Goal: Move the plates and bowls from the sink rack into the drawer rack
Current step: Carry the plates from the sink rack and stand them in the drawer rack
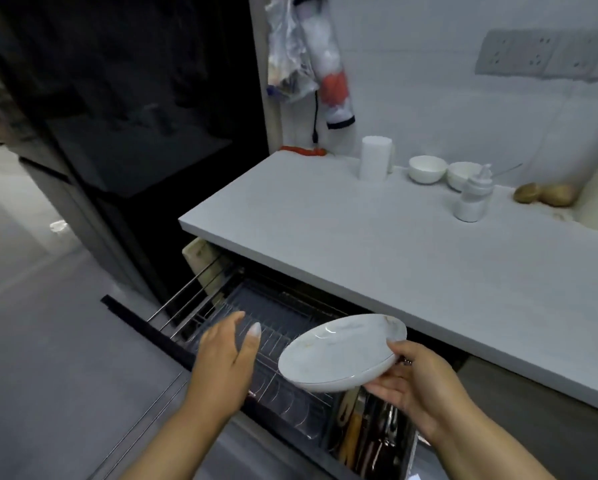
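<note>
A white plate (339,351) hangs tilted above the pulled-out drawer rack (256,313), a wire rack with empty upright slots under the counter. My right hand (415,386) grips the plate by its right rim, fingers below and thumb on top. Just left of the plate, my left hand (226,351) hovers over the rack with fingers apart and holds nothing. Two white bowls (427,169) stand at the back of the counter. The sink rack is out of view.
The white counter (377,244) overhangs the drawer. On it stand a white cup (373,162), a small white bottle (472,197) and two potatoes (546,195). A shiny utensil holder (373,434) sits at the drawer's right end. A dark fridge (134,116) stands left.
</note>
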Available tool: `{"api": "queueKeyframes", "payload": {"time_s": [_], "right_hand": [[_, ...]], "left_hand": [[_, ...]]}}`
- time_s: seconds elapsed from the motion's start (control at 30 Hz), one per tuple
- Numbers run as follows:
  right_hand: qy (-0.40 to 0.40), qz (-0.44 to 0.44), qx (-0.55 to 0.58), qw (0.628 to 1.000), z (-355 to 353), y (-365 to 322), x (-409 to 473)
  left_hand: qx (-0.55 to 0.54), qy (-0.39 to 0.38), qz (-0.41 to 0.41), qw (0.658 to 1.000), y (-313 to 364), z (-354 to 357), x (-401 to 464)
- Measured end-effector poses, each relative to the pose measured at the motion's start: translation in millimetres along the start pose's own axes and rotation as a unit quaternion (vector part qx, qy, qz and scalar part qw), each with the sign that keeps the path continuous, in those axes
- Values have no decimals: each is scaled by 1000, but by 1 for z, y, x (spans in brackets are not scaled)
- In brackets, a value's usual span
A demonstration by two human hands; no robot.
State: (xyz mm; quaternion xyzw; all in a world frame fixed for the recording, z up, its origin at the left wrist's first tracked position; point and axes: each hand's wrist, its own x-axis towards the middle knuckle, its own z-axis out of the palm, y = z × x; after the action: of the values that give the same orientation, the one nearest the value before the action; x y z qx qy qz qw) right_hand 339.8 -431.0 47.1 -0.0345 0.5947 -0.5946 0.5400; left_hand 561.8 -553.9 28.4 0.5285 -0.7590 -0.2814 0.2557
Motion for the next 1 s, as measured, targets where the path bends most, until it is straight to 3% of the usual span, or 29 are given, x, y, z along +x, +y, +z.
{"api": "queueKeyframes", "payload": {"time_s": [0.27, 0.5, 1.0], "right_hand": [[-39, 52, -78, 995, 61, 13, 62], [-36, 42, -155, 986, 140, 47, 131], [57, 23, -188, 980, 309, 98, 315]], "left_hand": [[90, 8, -108, 990, -66, -11, 29], [142, -17, -151, 978, -149, -35, 81], [274, -122, -39, 953, -279, -60, 233]]}}
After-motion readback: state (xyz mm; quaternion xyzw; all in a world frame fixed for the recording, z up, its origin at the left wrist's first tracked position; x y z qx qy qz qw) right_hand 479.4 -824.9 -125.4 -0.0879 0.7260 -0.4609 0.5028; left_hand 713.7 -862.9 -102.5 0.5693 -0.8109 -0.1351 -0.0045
